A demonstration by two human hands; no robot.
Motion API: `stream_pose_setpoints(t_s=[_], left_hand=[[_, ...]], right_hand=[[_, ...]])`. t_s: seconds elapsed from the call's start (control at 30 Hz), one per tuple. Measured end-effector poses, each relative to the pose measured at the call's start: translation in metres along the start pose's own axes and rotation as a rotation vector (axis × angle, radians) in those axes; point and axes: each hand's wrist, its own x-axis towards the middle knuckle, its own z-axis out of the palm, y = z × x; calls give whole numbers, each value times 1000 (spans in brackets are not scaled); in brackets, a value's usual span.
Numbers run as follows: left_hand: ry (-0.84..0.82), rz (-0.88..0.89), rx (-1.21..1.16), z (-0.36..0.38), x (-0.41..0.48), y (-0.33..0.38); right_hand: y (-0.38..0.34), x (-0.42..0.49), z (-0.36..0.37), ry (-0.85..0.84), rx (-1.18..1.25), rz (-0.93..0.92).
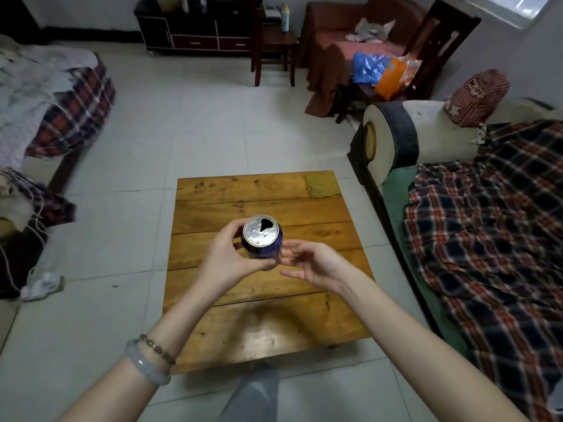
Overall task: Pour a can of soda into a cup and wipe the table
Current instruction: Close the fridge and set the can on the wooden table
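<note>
Can: soda can (pixel 262 240) upright above the wooden worktop (pixel 265 300) — mouth already open.
Left hand (pixel 227 260): fingers wrapped round the can's side.
Right hand (pixel 313 264): fingers spread, just beside the can, gripping nothing.
Cup: none in view.
Cloth: yellowish cloth (pixel 322 185), worktop's far right corner.
Advice: keep it level — find the cup before tipping.

Dim daylight from the window (pixel 505 7); glare on the table (pixel 259 339); edges bowed, soft.

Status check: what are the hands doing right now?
Left hand grips the opened can, upright above the table. Right hand open beside it. No cup in sight. Cloth at far corner.
</note>
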Motion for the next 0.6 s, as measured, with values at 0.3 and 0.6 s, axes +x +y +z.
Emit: stream_pose_setpoints(t_s=[0.3,0.6], left_hand=[[-26,-86,43,21,101,-56],[-9,-227,48,77,150,-168]], right_hand=[[-31,104,-31,88,-102,-7],[-13,195,-60,144,-352,5]])
